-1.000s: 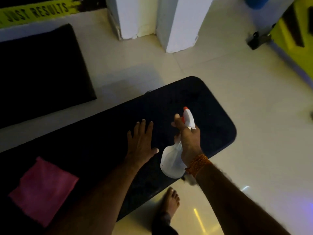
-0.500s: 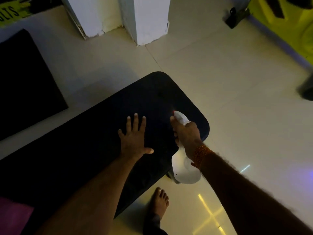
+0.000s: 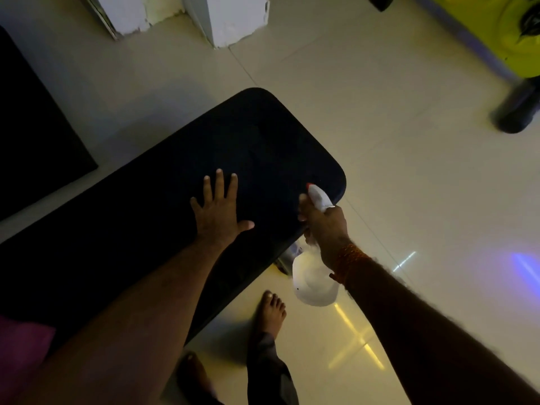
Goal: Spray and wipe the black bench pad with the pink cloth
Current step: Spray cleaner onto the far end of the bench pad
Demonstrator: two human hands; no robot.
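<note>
The black bench pad (image 3: 257, 141) runs from the lower left to a rounded end near the middle of the view. My left hand (image 3: 217, 210) lies flat on it, fingers spread, holding nothing. My right hand (image 3: 324, 226) grips a white spray bottle (image 3: 314, 280) by the neck at the pad's near right edge. The bottle's red-tipped nozzle points over the pad's end. The pink cloth (image 3: 22, 349) lies on the pad at the far lower left, partly cut off by the frame edge.
Pale tiled floor (image 3: 394, 141) surrounds the bench. White pillar bases (image 3: 230, 19) stand at the top. A second black pad (image 3: 35, 118) lies on the left. Yellow equipment (image 3: 482, 27) and a dark foot piece (image 3: 517, 112) are at the upper right. My bare foot (image 3: 270, 311) stands beside the bench.
My right hand with the bottle has shifted toward the pad's end and near edge, the nozzle now lower. The view has swung right, so the pink cloth has slid to the lower-left corner.
</note>
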